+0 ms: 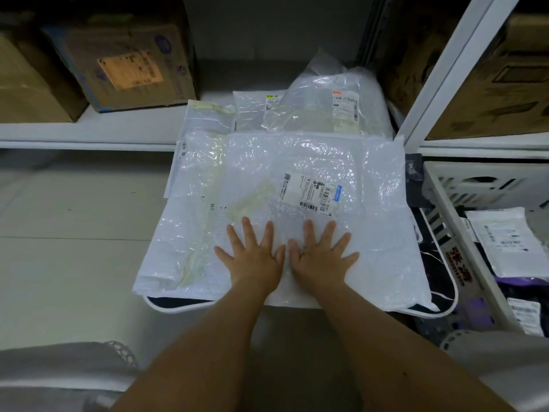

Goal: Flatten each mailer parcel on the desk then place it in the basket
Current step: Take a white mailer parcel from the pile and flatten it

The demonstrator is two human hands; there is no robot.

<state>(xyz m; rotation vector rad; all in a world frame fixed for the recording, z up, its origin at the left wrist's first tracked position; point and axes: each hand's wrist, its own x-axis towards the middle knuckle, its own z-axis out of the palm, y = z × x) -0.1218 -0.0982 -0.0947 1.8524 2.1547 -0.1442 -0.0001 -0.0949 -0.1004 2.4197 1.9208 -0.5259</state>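
Cardboard boxes [118, 60] sit on a white shelf [89, 126] at far left, one bearing an orange label. Below the shelf, pale floor tiles [74, 233] run up to a small dark desk [166, 303] with a white rim, nearly covered by plastic mailers. A flat mailer [190, 209] with yellowed tape lies at the desk's left side, partly under the large bubble-wrap mailer parcel [341, 162] that spreads across the middle, its printed shipping label [312, 191] facing up.

The left hand [252, 257] lies flat on the parcel's near edge, fingers straight and spread, pressing down and gripping nothing. The right hand [319, 255] presses just beside it in the same way, palm down and fingers fanned, thumbs almost touching.

Behind the parcel, two more mailers wait at the desk's far edge: a flat one [252, 110] and a puffier, crumpled one [335, 105] with an orange-topped label, which overlaps the flat one.

At right, a white shelf upright [445, 69] rises beside another cardboard box [490, 84]. Below it stands the white slotted basket [445, 185], just beside the desk. Inside it lie several flat mailers, among them a white one [502, 242] with a label, over something purple [520, 286].
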